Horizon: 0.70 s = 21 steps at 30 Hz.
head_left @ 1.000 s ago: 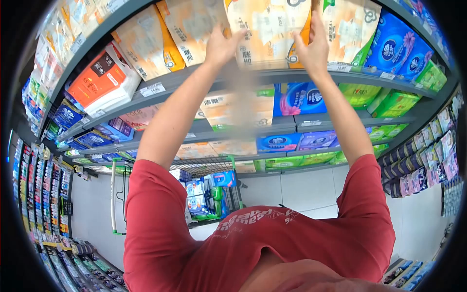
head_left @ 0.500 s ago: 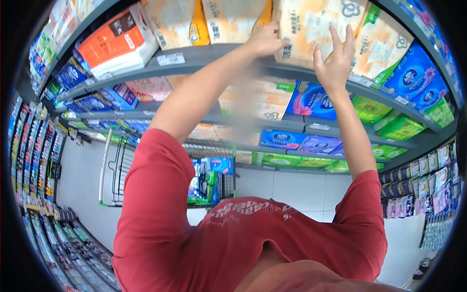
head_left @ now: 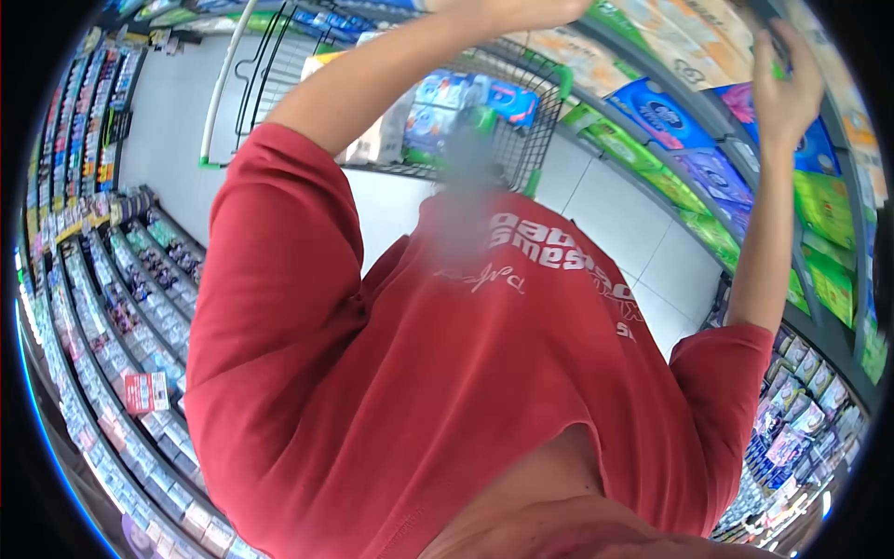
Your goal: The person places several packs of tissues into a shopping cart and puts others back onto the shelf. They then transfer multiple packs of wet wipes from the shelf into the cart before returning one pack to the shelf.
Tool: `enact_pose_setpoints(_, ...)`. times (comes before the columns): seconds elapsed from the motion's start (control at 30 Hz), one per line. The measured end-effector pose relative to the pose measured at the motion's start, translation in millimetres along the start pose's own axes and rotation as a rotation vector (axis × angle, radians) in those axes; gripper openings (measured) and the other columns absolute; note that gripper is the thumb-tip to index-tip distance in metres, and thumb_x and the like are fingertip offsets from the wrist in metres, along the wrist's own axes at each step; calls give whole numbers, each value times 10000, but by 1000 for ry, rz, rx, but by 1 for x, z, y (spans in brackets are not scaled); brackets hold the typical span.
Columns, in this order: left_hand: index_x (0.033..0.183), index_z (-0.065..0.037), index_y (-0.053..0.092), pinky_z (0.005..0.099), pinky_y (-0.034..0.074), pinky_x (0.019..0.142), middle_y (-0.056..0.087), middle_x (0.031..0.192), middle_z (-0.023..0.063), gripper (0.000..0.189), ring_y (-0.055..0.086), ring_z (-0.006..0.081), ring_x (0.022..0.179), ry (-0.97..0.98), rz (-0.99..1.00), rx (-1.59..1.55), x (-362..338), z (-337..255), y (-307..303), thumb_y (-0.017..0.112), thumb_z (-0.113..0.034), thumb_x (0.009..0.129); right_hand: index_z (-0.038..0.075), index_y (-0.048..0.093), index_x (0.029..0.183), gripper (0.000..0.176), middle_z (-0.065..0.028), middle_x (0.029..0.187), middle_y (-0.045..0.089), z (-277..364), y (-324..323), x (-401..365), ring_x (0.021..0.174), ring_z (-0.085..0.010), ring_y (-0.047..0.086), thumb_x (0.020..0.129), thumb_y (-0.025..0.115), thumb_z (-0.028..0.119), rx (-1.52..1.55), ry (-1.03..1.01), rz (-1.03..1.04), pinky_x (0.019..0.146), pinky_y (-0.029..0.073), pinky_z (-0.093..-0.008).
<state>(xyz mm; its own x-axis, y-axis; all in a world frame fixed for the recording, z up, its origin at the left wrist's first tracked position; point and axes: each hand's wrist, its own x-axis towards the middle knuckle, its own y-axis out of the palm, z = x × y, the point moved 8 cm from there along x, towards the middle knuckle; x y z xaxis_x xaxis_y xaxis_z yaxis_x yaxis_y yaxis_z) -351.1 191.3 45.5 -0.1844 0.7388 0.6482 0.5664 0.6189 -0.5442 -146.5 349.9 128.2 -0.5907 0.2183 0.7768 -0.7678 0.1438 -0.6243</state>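
My left hand [head_left: 542, 9] is at the top edge of the view, above the cart's far side. Its fingers are cut off, so what it holds, if anything, is hidden. My right hand [head_left: 790, 91] is raised at the right beside the shelf, with thumb and fingers apart and nothing visible between them. Closest to it are blue tissue packs [head_left: 815, 154] and beige tissue packs [head_left: 694, 42] on the shelf. Below my left forearm stands a wire shopping cart [head_left: 549, 88], holding blue-and-white packs [head_left: 438, 91] and a pale pack [head_left: 377, 140].
Shelf tiers of tissue packs curve along the right, with blue packs [head_left: 659, 114] and green packs [head_left: 824, 210]. Racks of small packaged goods [head_left: 130, 307] line the left. A white tiled floor [head_left: 596, 186] lies between cart and shelf.
The view has turned, bringing more of the cart into sight. My left hand has left the beige pack and moved to the top edge. My right hand has come away from that pack's front.
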Motion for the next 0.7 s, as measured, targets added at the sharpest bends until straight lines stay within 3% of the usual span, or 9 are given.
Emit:
enact_pose_setpoints(0.07, 1090, -57, 639, 379, 503, 808, 662, 961, 174, 307, 644, 324, 899, -425, 280, 240, -100, 86, 11, 619, -188, 813, -1, 651, 1073, 344, -201, 982, 676, 23, 66, -68, 967, -344, 638, 819, 668, 231, 9, 122, 149, 906, 459, -372)
enact_pose_setpoints(0.1, 918, -39, 672, 409, 506, 751, 660, 861, 174, 193, 640, 339, 832, -405, 166, 210, -155, 106, 3, 586, -190, 834, 1, 644, 1101, 391, -211, 1070, 655, 27, 109, -118, 1032, -343, 619, 824, 668, 276, 100, 356, 484, 926, 451, -379)
enact_pose_setpoints(0.13, 931, -59, 676, 423, 499, 748, 657, 871, 189, 195, 627, 362, 816, -410, 184, 271, -220, 144, 2, 574, -197, 839, 3, 631, 1134, 451, -210, 1135, 634, 40, 150, -172, 1076, -348, 604, 814, 682, 317, 236, 401, 772, 936, 450, -394)
enact_pose_setpoints(0.2, 859, -47, 683, 423, 486, 809, 644, 958, 215, 178, 615, 378, 883, -863, 241, 284, -329, 165, -20, 611, -198, 798, -27, 614, 1139, 465, -216, 1068, 663, 90, 186, -259, 1005, -342, 640, 817, 693, 299, 368, 353, 1002, 897, 476, -389)
enact_pose_setpoints(0.27, 867, -31, 673, 417, 486, 797, 643, 940, 205, 147, 612, 387, 867, -960, 13, 248, -409, 159, -51, 626, -144, 787, -35, 604, 1145, 437, -221, 1016, 676, 120, 190, -304, 944, -291, 664, 829, 693, 253, 473, 781, 1023, 860, 494, -356)
enact_pose_setpoints(0.37, 863, -25, 667, 411, 483, 801, 643, 914, 199, 122, 606, 374, 881, -979, -135, 386, -460, 139, -111, 632, -95, 770, -32, 595, 1160, 422, -211, 980, 687, 140, 201, -354, 903, -243, 672, 843, 687, 230, 637, 1001, 958, 821, 506, -328)
enact_pose_setpoints(0.5, 918, 1, 672, 410, 468, 860, 648, 958, 208, 202, 595, 355, 945, -996, -276, 544, -492, 178, -174, 646, -108, 750, -27, 601, 1152, 391, -185, 960, 698, 129, 216, -330, 874, -224, 675, 850, 673, 212, 492, 913, 1022, 778, 512, -315)
enact_pose_setpoints(0.6, 1005, 16, 664, 400, 451, 912, 646, 990, 222, 349, 588, 349, 1028, -1219, -292, 477, -498, 231, -209, 681, -207, 737, -24, 608, 1144, 377, -173, 949, 703, 129, 239, -288, 859, -214, 680, 848, 659, 204, 303, 788, 997, 769, 513, -311)
enact_pose_setpoints(0.7, 1135, 15, 617, 401, 453, 928, 643, 1021, 230, 490, 588, 353, 1059, -1284, -226, 527, -522, 299, -227, 683, -271, 742, -13, 615, 1143, 371, -172, 942, 703, 164, 278, -272, 853, -207, 682, 843, 651, 203, 433, 833, 927, 765, 514, -310)
